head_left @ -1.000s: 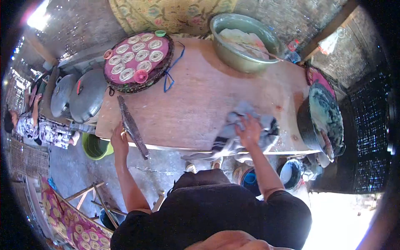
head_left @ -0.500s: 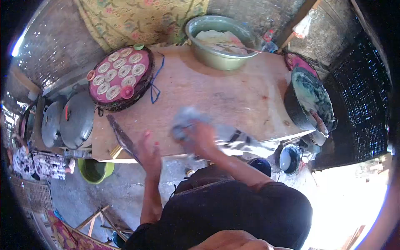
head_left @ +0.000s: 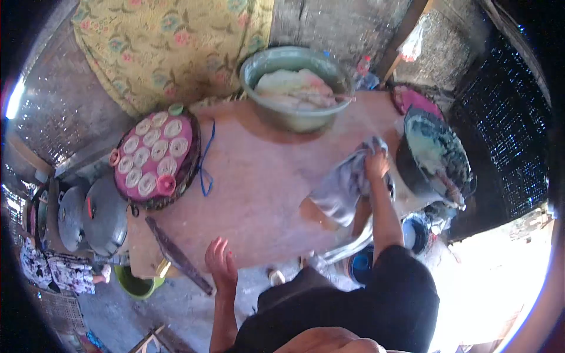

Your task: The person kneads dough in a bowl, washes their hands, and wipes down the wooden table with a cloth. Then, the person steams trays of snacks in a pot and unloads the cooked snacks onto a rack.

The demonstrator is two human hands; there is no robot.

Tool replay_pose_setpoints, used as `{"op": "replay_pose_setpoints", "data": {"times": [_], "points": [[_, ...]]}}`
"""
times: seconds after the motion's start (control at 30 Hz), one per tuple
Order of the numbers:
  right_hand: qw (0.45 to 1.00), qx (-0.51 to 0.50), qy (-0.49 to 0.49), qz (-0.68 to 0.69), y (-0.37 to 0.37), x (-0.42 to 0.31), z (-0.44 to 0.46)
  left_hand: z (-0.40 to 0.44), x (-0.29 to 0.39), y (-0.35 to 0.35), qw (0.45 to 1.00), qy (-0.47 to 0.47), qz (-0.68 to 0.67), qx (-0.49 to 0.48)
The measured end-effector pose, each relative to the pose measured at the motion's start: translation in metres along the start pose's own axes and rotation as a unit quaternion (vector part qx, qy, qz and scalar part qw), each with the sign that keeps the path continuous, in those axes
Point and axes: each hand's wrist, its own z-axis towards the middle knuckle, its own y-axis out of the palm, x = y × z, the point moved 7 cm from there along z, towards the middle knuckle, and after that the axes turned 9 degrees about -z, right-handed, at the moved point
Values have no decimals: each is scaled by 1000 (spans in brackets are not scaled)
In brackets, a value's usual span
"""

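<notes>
At the far left, a person [head_left: 67, 272] in patterned clothes is near two lidded pots [head_left: 107, 215]. A green tub [head_left: 156, 285] sits on the floor beside the table [head_left: 253, 194]. On the table, a round tray [head_left: 196, 138] holds pale coils (a small pink thing [head_left: 166, 185] sits among them), with a blue string [head_left: 205, 176] just beside it. A dark stick [head_left: 176, 254] slants over the near edge. Close to its lower end, the left hand [head_left: 222, 263] is raised and empty, fingers close together and slightly bent. Farther back stands a basin [head_left: 294, 122]. The right hand [head_left: 377, 165] has its fingers closed on the bunched end of a cloth [head_left: 344, 187], which spreads leftward over the table's right part, near a dark pot [head_left: 411, 169].
</notes>
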Motion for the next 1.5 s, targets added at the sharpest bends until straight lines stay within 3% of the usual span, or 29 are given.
{"op": "replay_pose_setpoints", "data": {"times": [0.07, 0.13, 0.23, 0.3, 0.6, 0.73, 0.8, 0.97, 1.07, 1.13, 1.27, 1.3, 1.37, 1.4, 1.47, 1.5], "points": [[987, 75, -140, 29, -4, -48, -36, -2, 2, 10, 1000, -12, 8, 11], [951, 85, -285, 89, -14, -92, -82, 2, 11, 23, 998, -3, 51, 41], [924, 74, -360, 105, -27, -105, -68, 19, 25, 50, 999, 15, 53, 2], [943, 24, -325, 60, -38, -99, -18, 24, 36, 67, 997, 24, 66, -22], [994, 57, -98, 1, 44, -81, 265, 19, 29, 109, 982, 69, 149, 87], [998, 52, -20, -16, 56, -68, 309, 28, 52, 108, 969, 96, 211, 83], [1000, 7, -3, -25, 62, -61, 307, 7, 7, 115, 987, -40, 146, 46], [996, -61, 55, -30, 56, -9, 251, 15, 18, 112, 992, -47, 62, 100], [992, -28, 51, -108, 44, 18, 174, 11, 24, 103, 994, -45, 34, 89], [994, -90, 16, -55, 26, 30, 106, 12, 24, 99, 996, -38, 33, 77], [999, -15, -23, -36, -19, 84, -30, 12, 37, 92, 997, 60, 23, 32], [992, 37, -49, -108, 10, 118, -54, 12, 41, 89, 996, 89, 5, 24], [994, 26, 20, -108, -12, 172, -97, 11, 47, 82, 994, 95, -38, 37], [992, -32, 118, -33, -30, 209, -117, 11, 50, 78, 990, 100, -80, 52], [974, -89, 209, 16, -31, 273, -139, 9, 51, 71, 988, 105, -98, 51], [978, -74, 191, 49, -61, 267, -157, 8, 50, 69, 986, 107, -113, 59]]}}
